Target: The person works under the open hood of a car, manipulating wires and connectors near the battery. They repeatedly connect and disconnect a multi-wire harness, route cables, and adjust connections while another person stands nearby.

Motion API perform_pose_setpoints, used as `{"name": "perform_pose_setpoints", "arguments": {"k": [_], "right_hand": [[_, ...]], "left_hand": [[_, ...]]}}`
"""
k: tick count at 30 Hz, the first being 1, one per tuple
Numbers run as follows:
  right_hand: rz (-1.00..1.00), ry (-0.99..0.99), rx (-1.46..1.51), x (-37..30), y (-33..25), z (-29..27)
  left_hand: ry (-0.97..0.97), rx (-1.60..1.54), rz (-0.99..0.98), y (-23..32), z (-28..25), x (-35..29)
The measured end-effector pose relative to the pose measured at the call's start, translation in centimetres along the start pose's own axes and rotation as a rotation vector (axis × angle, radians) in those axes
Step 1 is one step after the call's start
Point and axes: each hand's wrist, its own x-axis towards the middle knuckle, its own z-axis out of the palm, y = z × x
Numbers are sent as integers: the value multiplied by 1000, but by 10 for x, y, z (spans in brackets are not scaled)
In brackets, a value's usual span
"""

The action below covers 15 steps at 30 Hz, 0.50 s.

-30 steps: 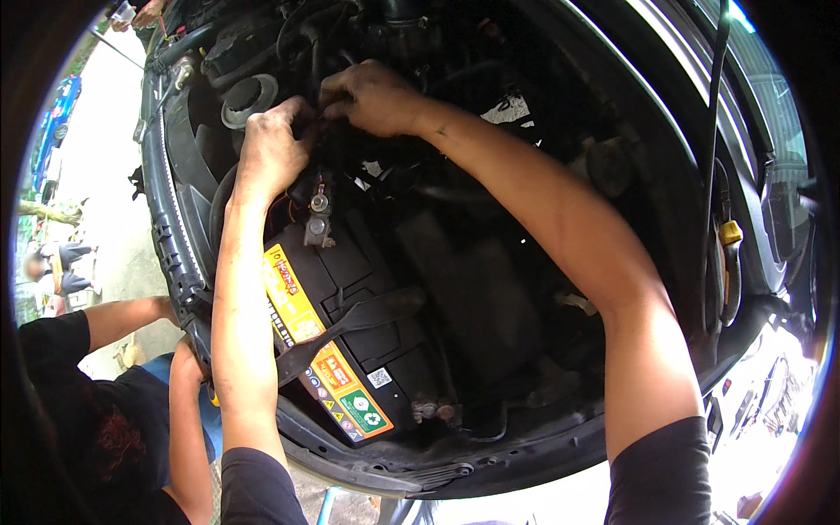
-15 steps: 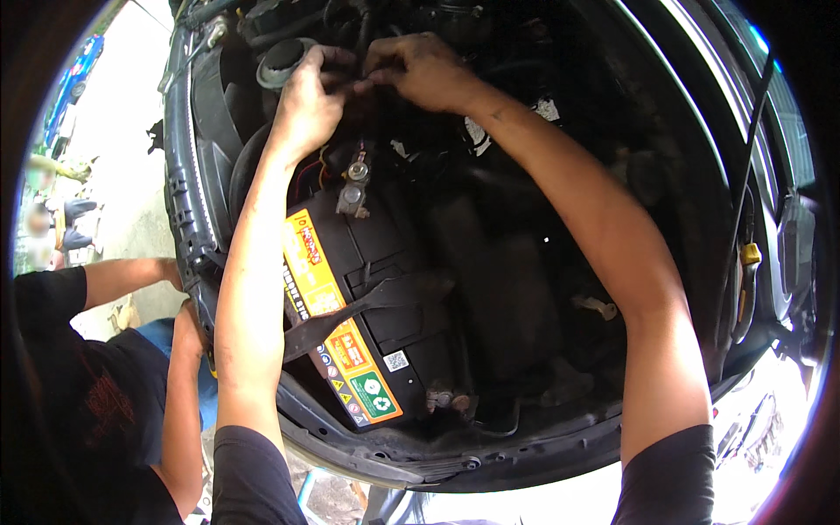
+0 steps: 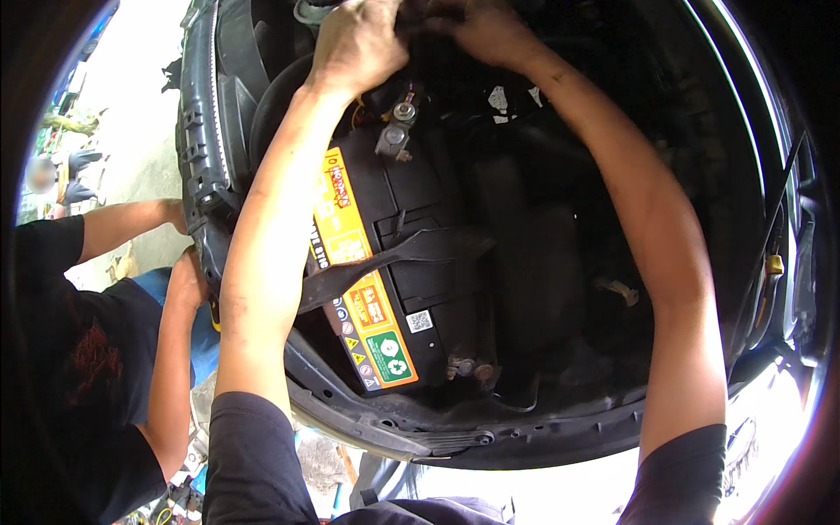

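Note:
Both my hands reach deep into a car's engine bay, close together at the upper edge of the view. My left hand (image 3: 363,44) is curled, its fingertips partly cut off beside a round grey-rimmed reservoir (image 3: 313,12). Facing it, my right hand (image 3: 492,33) has bent fingers drawn together in shadow. Whatever lies between the fingers is too dark to make out. Below my hands sits a black car battery (image 3: 420,192) with a yellow and orange label (image 3: 353,254). A metal terminal clamp (image 3: 395,137) is at its far end, and a black strap (image 3: 385,258) crosses its top.
On the left runs the car's black front frame (image 3: 199,122), with another person's forearms (image 3: 171,306) against it. Another terminal (image 3: 464,367) is at the battery's near end. The black body edge (image 3: 490,437) curves in front of me. A yellow-and-black handle (image 3: 773,265) is at the right.
The battery and engine bay have shifted down and slightly right in the view. My hands now appear higher, partly past the upper edge, and remain close together.

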Motion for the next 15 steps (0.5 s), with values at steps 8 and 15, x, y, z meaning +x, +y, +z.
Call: {"name": "perform_pose_setpoints", "arguments": {"k": [8,15], "right_hand": [[-32,17,-32,0,0,-4],[-62,24,-9,-2,0,-2]], "left_hand": [[-136,-112,-372,-32,12,-1],[-221,-221,-238,-34,10,0]]}}
